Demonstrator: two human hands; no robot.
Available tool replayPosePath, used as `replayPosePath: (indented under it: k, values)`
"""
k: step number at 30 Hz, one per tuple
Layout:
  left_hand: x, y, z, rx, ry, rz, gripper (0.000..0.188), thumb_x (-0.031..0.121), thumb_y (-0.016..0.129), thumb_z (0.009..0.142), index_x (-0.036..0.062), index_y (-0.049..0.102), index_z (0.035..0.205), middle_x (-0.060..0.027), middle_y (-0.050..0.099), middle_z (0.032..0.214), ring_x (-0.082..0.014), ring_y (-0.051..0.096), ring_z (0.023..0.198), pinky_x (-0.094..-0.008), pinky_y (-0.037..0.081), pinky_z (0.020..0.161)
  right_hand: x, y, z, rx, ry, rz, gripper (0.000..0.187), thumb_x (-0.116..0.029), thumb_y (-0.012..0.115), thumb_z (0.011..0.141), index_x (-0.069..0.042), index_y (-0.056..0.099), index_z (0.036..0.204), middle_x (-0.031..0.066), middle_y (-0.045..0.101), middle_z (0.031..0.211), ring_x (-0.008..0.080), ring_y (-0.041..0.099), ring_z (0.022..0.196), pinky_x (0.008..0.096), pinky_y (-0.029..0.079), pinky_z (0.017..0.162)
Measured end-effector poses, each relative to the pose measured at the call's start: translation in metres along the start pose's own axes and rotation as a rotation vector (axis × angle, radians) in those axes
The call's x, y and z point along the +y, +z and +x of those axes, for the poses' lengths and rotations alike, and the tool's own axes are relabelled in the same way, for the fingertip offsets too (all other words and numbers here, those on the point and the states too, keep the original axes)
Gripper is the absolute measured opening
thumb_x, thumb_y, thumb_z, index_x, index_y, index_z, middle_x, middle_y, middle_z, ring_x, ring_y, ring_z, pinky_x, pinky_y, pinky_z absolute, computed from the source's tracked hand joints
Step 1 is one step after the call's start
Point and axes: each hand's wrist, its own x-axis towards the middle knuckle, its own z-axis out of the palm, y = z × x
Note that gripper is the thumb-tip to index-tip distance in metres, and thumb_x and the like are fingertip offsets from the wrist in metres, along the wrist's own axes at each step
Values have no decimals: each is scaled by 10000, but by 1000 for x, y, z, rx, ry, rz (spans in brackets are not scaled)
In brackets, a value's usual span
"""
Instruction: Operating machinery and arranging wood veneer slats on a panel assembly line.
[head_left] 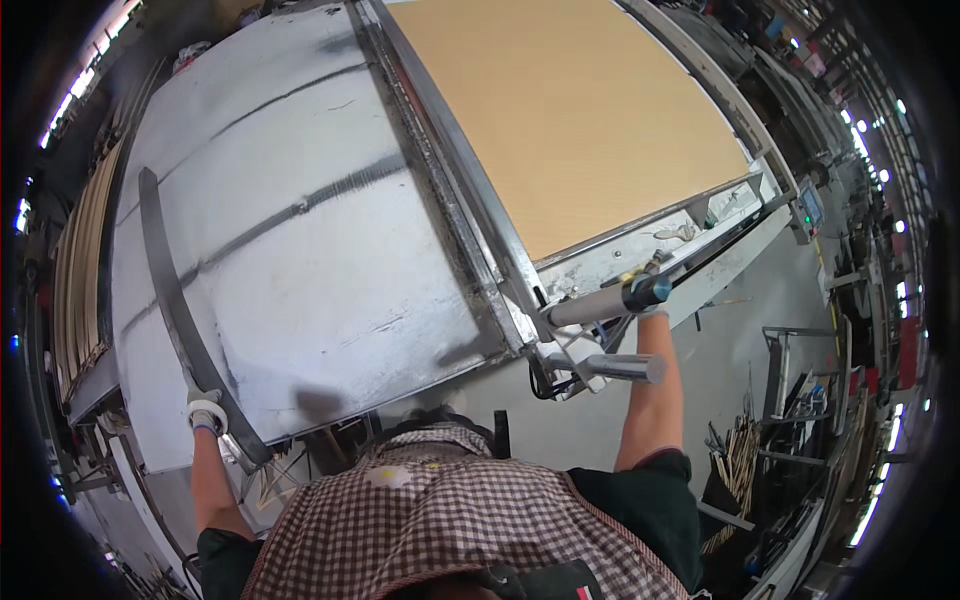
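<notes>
My left hand [196, 392] is at the near left of a pale metal table [330, 260], against the lower part of a long dark-grey strip [172, 290]. A white ring [207, 413], perhaps a tape roll or a glove cuff, surrounds the hand near the wrist. The fingers are too small to make out. On the right, my bare forearm reaches up behind a grey cylinder with a dark end cap [610, 302]. That cylinder mostly hides my right hand [652, 264]. Below it sticks out a second, bare metal cylinder [628, 368].
A tan sheet [580, 110] lies in a metal frame [470, 180] right of the table. Long wooden strips [85, 270] are stacked at the far left. A crumpled glove-like item [676, 233] lies beside the frame. At lower right stand thin sticks [742, 455] and a metal rack [800, 400].
</notes>
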Motion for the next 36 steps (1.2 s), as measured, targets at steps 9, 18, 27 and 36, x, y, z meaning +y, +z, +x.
replayPosePath:
  k: [9,18,27,36]
  values:
    - [160,2,17,317,603,-72,738,294,707,766,59,375,1382,-227,429,1358,-363,421,1240,-405,381,1006,-121,142,-437,302,-949,-273,373,-88,473,852,3,465,1213,125,576,954,167,562,758,298,506,708]
    - [203,46,64,146,365,498,777,616,431,857,164,246,1461,-144,228,1510,-317,211,1393,-474,181,1120,32,258,-365,-66,-660,-1719,385,-231,540,880,-94,510,1239,184,602,885,361,610,760,476,492,654]
    - [207,31,67,116,335,465,638,503,416,914,190,270,1450,-122,251,1506,-316,224,1388,-484,184,1114,21,359,-252,-219,-736,-1987,210,-267,471,911,-102,561,1005,190,618,679,382,639,656,520,494,590]
    - [193,50,86,234,397,369,605,333,512,902,120,311,1431,-128,294,1480,-335,227,1382,-445,228,1115,2,610,-55,-406,-754,-2005,279,-239,459,896,-44,658,909,222,664,879,385,647,868,467,514,758]
